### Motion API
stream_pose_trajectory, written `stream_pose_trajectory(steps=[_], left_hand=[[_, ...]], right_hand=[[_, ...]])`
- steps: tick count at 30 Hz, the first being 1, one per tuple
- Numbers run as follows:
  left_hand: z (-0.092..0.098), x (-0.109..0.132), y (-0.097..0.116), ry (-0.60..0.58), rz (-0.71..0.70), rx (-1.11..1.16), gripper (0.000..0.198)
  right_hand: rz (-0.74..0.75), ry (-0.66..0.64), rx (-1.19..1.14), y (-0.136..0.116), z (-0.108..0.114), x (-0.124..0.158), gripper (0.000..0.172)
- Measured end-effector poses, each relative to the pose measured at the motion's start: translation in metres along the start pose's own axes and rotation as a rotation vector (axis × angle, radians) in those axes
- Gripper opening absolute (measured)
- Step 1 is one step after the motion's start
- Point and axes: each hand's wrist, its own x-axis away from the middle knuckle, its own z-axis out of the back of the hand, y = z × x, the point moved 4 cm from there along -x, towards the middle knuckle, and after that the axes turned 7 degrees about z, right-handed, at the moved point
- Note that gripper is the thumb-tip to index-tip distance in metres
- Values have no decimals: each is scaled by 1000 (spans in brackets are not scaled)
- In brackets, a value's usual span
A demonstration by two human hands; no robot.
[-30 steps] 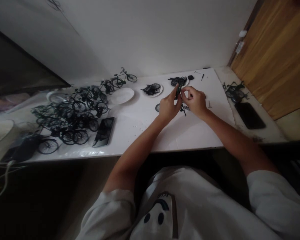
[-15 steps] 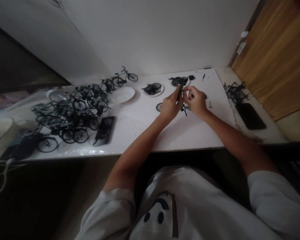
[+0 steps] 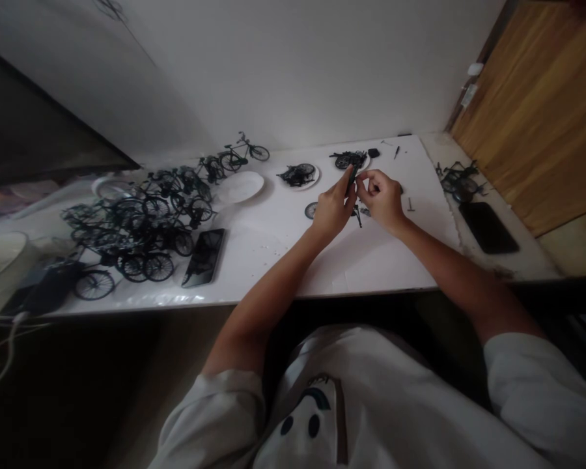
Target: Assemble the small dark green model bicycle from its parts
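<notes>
The left hand [image 3: 331, 207], grip closed, held a slender dark piece [image 3: 353, 174] above the smooth white counter [image 3: 385, 257], the piece's long axis slanting away toward the wall [image 3: 312, 78]; the right hand [image 3: 383, 200] pinched beside it, any hold unclear. Thin-spoked bicycles [image 3: 129, 242] lay heaped at left.

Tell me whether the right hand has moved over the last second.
No, not noticeably: the right hand stays just left of the T-shaped piece.
</notes>
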Motion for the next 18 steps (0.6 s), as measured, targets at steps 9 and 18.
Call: stream_pose_trajectory(steps=[9, 18], left_hand=[[2, -8, -11, 139, 204, 542, 53], [-2, -22, -32, 203, 316, 1097, 63]], right_hand=[[157, 35, -37, -3, 1, 2, 20], [-5, -20, -10, 6, -2, 1, 38]])
